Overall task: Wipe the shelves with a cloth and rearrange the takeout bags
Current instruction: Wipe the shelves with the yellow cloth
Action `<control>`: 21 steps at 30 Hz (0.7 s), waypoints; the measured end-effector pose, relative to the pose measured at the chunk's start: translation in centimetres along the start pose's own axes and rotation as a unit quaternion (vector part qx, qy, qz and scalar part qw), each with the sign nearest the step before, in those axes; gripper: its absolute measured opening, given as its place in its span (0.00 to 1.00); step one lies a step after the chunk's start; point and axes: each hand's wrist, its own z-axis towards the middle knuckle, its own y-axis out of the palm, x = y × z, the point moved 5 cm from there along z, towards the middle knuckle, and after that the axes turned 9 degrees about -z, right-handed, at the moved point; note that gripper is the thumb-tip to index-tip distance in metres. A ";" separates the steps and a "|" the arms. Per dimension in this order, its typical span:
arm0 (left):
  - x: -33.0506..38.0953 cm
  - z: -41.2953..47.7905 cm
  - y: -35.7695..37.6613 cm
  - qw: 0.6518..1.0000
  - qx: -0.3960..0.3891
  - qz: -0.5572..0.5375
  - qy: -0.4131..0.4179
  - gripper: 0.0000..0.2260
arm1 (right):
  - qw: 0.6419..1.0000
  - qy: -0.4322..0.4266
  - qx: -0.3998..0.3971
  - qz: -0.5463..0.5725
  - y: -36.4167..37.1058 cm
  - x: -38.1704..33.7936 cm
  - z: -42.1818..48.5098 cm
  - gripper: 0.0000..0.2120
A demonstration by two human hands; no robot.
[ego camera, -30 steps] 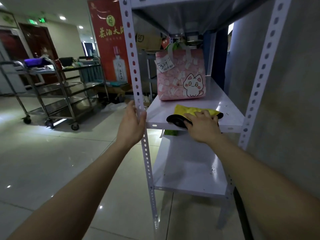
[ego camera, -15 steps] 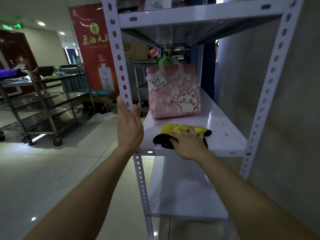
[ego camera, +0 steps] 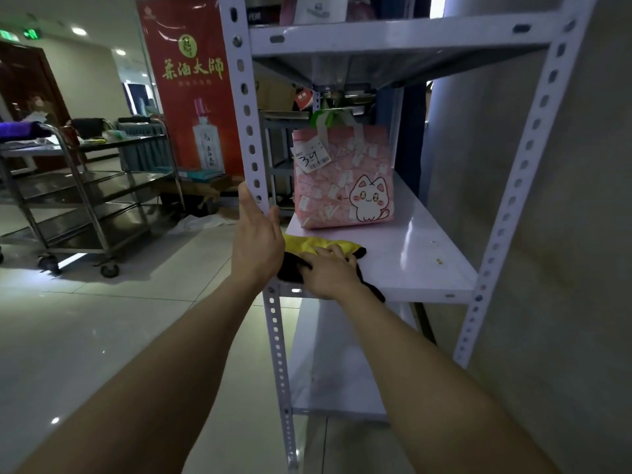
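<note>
Head view, looking down along two bare forearms: a person stands at a white metal shelving rack beside a grey wall at the right of the frame. The left hand, at the centre of the frame, grasps the rack's front-left upright, thumb on one side of the perforated post and fingers on the other. Just right of it, the right hand lies palm-down on a yellow-and-black cloth, fingers laid flat over the fabric and pressing it rather than clenching it. The cloth sits at the front-left corner of the middle shelf, one black end hanging over the front edge. Behind the cloth, near it and upright at the centre of the frame, stands a pink takeout bag printed with a white cartoon cat; a paper tag handwritten "34" hangs from its handles. A few small crumbs dot the shelf to the right of the cloth. A lower shelf shows below the forearms, and an upper shelf crosses the top of the frame. At the left of the frame a steel trolley stands on the glossy tiled floor, with a red banner showing a bottle behind it.
</note>
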 end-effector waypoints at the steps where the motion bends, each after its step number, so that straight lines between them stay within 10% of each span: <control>1: 0.1 0.0 -0.1 1.000 -0.006 -0.001 -0.008 0.31 | 1.000 0.011 0.003 0.001 -0.2 0.6 -1.0 0.23; 15: 0.8 0.0 -0.3 0.999 -0.014 0.018 -0.027 0.31 | 0.980 0.196 -0.028 -0.038 -2.4 14.8 -7.9 0.27; 21: 3.5 -7.5 3.2 0.971 0.010 0.190 0.146 0.33 | 0.980 0.196 -0.024 -0.032 -2.2 14.9 -7.7 0.27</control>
